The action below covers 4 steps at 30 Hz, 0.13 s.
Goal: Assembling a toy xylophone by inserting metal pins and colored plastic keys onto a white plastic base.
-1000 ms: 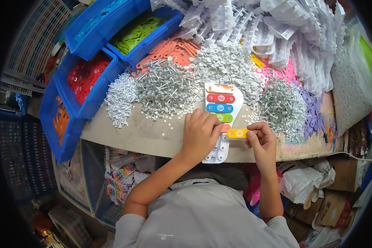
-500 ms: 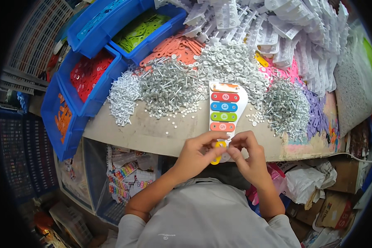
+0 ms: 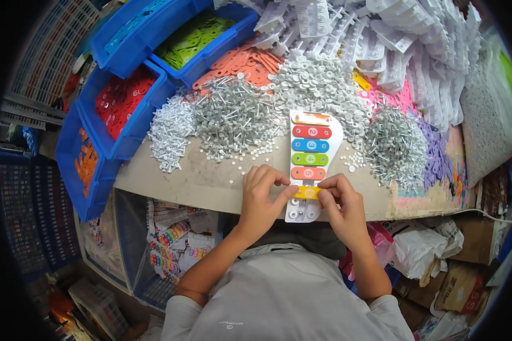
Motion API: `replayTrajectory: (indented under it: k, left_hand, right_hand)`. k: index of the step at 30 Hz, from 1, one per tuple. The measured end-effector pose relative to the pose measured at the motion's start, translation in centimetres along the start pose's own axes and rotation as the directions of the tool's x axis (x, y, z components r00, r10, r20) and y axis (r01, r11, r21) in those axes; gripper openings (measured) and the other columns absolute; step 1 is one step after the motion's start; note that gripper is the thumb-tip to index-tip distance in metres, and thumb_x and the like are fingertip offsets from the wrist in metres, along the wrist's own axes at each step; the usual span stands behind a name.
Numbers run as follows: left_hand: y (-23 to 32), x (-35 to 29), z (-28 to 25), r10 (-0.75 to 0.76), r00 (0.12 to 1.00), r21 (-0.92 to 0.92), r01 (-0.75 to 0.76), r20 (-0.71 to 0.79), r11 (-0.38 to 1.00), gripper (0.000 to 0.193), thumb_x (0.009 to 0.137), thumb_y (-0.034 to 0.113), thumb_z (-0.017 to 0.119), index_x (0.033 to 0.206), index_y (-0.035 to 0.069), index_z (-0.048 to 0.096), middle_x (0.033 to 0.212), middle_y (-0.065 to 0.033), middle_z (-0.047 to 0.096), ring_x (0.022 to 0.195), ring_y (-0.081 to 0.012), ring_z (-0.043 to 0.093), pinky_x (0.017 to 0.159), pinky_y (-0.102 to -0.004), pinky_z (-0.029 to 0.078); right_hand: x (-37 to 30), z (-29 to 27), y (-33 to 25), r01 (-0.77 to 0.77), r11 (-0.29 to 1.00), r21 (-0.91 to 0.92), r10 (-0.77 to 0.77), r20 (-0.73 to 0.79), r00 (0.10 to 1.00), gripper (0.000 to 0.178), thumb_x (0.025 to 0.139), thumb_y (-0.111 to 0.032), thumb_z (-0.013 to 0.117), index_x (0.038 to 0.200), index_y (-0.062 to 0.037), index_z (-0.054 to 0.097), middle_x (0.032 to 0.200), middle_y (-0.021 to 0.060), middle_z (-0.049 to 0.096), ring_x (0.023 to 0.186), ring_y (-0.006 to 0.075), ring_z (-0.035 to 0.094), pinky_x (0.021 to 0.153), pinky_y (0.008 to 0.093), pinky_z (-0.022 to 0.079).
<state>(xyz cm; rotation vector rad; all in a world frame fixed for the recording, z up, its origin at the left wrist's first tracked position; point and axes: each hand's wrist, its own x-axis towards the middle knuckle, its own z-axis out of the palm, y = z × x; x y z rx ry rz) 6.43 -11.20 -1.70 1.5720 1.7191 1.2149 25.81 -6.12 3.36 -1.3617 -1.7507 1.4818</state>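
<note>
A white toy xylophone base [image 3: 334, 142] lies on the table in front of me, its narrow end at the near edge. Orange, red, blue, green and coral bars run across it in a row; the red bar [image 3: 312, 132] is second from the far end. Below the coral bar [image 3: 309, 173], a yellow bar [image 3: 307, 192] lies crosswise on the base. My left hand [image 3: 263, 196] pinches its left end between thumb and fingers. At its right end my right hand [image 3: 343, 203] does the same. Nearer me, white round washers show on the bare end of the base.
Piles of nails [image 3: 227, 119], small white pins [image 3: 169, 133], white washers [image 3: 313, 85] and more nails [image 3: 397, 142] ring the work spot. Blue bins [image 3: 165, 85] with coloured bars stand left. Stacked white bases [image 3: 432, 68] rise at the back right, beside purple bars [image 3: 436, 150].
The yellow bar, upright in my left fingers before, now lies flat across the base. My right hand has come to its right end. The base has shifted very slightly.
</note>
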Motion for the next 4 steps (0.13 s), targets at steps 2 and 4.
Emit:
replayTrajectory:
  k: [2,4]
  left_hand:
    - [-0.41,0.14,0.48,-0.051,0.999,-0.023,0.051,0.011,0.998,0.021,0.084,0.018,0.08,0.094,0.009,0.063,0.086,-0.0036,0.06,0.087,-0.0221,0.055,0.087,-0.0377,0.038]
    - [-0.78,0.07,0.81,-0.068,0.997,-0.02,0.068,0.027,0.997,0.021,0.084,0.019,0.079,0.093,0.01,0.063,0.087,-0.0034,0.06,0.088,-0.023,0.055,0.088,-0.0397,0.038]
  right_hand:
    - [0.43,0.14,-0.16,0.001,1.0,-0.023,-0.001,-0.005,1.0,0.007,0.1,-0.004,0.06,0.105,0.0016,0.058,0.078,0.0058,0.067,0.073,0.0051,0.059,0.066,0.0224,0.046]
    - [0.62,0.24,-0.35,0.002,0.999,-0.049,-0.003,-0.015,1.0,0.007,0.1,-0.004,0.06,0.105,0.0011,0.059,0.078,0.0067,0.068,0.073,0.0053,0.06,0.066,0.0225,0.046]
